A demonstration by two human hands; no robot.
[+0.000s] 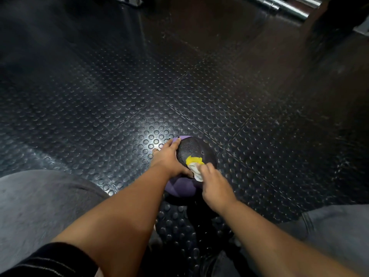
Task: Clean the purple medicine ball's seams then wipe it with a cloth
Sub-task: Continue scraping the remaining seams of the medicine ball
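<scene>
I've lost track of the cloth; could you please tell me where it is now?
The cloth is just below centre of the head view, held by the right hand against the medicine ball, beside the left hand.

cloth [194,161]: partly under right hand [216,186] | fingers [207,169]: blurred | metal bars [289,7]: cropped

Seemingly a gym: black rubber floor [99,86] studded with round bumps and laid in large tiles, chrome bars [285,6] lying at the far right, purple-and-black medicine ball [192,151] resting on it.
</scene>
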